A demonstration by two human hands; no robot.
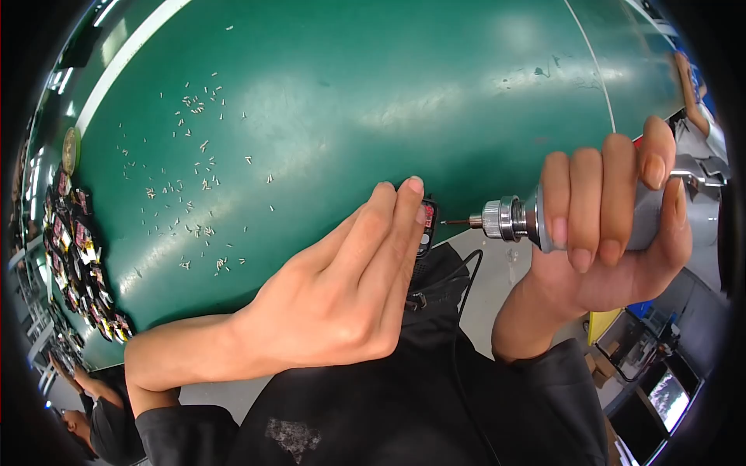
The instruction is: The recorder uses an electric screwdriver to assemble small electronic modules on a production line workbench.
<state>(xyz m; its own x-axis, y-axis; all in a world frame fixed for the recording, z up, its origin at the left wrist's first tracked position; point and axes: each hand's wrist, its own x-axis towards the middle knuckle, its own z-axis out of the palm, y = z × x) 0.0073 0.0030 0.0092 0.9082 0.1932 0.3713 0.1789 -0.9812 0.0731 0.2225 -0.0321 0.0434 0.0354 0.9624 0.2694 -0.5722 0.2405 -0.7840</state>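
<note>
My right hand (pixel 610 210) is wrapped round a grey electric screwdriver (pixel 536 216). Its thin bit points left, with the tip a short way from a small black device (pixel 425 242). Red and pale parts show on the face of that device. My left hand (pixel 342 279) holds the device on edge near the table's front edge, fingers stretched along its far side. My left thumb and most of the device are hidden behind the hand.
Many small screws (pixel 198 182) lie scattered over the left of the green table (pixel 373 70). Dark small assemblies (pixel 74 264) are heaped along the left edge, by a round yellowish container (pixel 71 150). A black cable (pixel 466 283) hangs near my front. Other people sit at far left and right.
</note>
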